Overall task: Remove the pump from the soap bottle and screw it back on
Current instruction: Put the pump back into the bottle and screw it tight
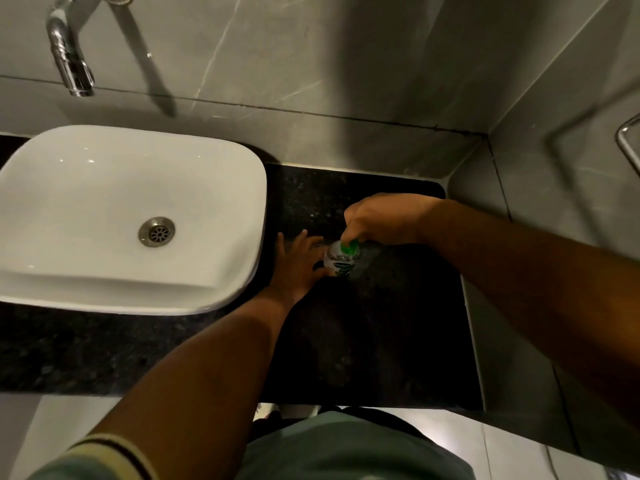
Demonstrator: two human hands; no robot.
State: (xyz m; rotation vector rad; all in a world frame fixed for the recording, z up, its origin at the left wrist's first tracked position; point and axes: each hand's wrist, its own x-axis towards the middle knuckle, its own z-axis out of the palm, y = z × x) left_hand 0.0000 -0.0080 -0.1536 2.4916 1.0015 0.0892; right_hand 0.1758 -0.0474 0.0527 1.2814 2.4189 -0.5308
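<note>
Soap bottle [341,262] — right hand [381,220] on pump [349,247]

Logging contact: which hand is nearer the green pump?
Right. The right hand grips the green pump from above; the left hand rests lower, against the soap bottle.

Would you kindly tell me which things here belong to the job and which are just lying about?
Job: soap bottle, green pump, right hand gripping the pump, left hand touching the bottle.
Lying about: sink, tap, counter.
</note>
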